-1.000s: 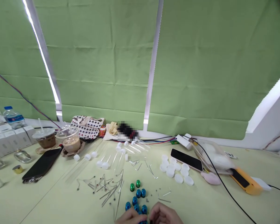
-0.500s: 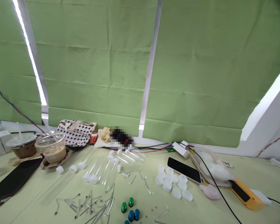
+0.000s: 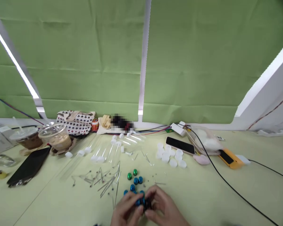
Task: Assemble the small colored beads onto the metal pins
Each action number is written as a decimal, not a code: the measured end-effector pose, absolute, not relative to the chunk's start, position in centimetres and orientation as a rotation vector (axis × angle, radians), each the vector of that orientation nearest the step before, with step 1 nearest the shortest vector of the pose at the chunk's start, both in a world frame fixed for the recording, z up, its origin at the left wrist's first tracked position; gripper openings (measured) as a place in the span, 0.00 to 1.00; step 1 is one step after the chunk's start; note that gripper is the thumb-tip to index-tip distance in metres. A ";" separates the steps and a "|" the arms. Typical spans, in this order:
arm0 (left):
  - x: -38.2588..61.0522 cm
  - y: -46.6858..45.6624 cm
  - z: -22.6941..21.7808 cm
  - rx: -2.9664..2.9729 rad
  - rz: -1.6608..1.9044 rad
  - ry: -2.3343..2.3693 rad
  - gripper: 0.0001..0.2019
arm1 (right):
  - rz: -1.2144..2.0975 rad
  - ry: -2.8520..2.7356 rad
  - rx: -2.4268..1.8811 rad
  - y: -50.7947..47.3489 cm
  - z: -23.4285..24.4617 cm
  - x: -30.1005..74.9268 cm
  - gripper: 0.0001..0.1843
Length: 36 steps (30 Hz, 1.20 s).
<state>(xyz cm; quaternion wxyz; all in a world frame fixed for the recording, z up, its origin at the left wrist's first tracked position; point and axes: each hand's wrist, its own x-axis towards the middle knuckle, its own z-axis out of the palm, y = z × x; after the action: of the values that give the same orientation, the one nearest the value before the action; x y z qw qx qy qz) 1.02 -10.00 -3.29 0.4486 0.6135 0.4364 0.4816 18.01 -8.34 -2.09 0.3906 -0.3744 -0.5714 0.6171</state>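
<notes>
Close together at the bottom centre are my left hand (image 3: 126,211) and my right hand (image 3: 165,207), fingers bent inward. The left fingers pinch a small shiny blue metallic cap-like piece (image 3: 138,202). Against it, the right thumb and fingers grip a small black piece (image 3: 147,204); blur hides its exact kind and whether the two are joined. Just beyond the hands stand several blue metallic pieces (image 3: 135,181) and two green ones (image 3: 129,176). Bent metal rods (image 3: 107,185) lie scattered to the left.
White round caps (image 3: 165,158) cluster right of centre, near a phone (image 3: 180,145) and an orange-yellow device (image 3: 231,158). Clear tubes with white caps (image 3: 100,159) lie further back. Drink cups (image 3: 60,142) and a black pouch (image 3: 29,166) occupy the left. A black cable (image 3: 223,185) crosses the right side.
Both my hands have come into view at the bottom, holding the blue and black pieces. The view has tilted down, showing more of the tabletop and more blue pieces.
</notes>
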 end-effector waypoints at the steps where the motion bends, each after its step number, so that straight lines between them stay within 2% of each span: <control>1: 1.1 -10.0 -2.9 1.524 1.184 1.067 0.14 | 1.590 -1.434 -0.961 -8.5 -1.8 17.9 0.24; 4: 1.3 -10.2 -2.1 1.511 1.179 1.074 0.13 | 1.714 -1.371 -0.986 -8.6 -1.4 17.8 0.20; 7: 1.5 -10.4 -2.0 1.487 1.192 1.047 0.13 | 1.613 -1.392 -0.926 -8.6 -1.2 18.1 0.17; 10: 1.6 -10.5 -2.2 1.472 1.213 1.007 0.14 | 1.614 -1.405 -0.916 -8.6 -0.9 18.6 0.21; 16: 1.7 -10.5 -2.5 1.450 1.234 0.974 0.15 | 1.625 -1.482 -0.929 -8.1 -0.9 19.1 0.18; 19: 1.7 -10.5 -2.5 1.456 1.249 0.976 0.15 | 1.597 -1.446 -0.890 -7.9 -1.1 19.1 0.22; 22: 1.8 -10.5 -2.3 1.478 1.237 0.977 0.15 | 1.669 -1.441 -0.951 -7.8 -1.3 19.0 0.18; 25: 1.8 -10.5 -2.1 1.486 1.237 0.977 0.15 | 1.581 -1.477 -0.912 -7.8 -1.3 19.0 0.17; 28: 1.8 -10.5 -2.1 1.478 1.240 0.976 0.15 | 1.595 -1.419 -0.910 -7.9 -1.2 19.0 0.23; 31: 1.8 -10.4 -2.2 1.480 1.238 0.979 0.14 | 1.741 -1.387 -0.985 -7.9 -1.1 18.9 0.21; 34: 1.7 -10.3 -2.4 1.490 1.239 0.993 0.15 | 1.669 -1.425 -0.907 -7.9 -1.1 18.9 0.19; 36: 1.7 -10.3 -2.5 1.500 1.234 0.994 0.15 | 1.649 -1.398 -0.884 -7.9 -1.2 18.9 0.22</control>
<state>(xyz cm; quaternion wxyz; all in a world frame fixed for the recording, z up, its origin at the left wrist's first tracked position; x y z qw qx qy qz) 1.70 -10.30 -2.45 0.4615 0.6100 0.4041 0.5016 18.92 -7.89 -1.18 0.3922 -0.3483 -0.5505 0.6495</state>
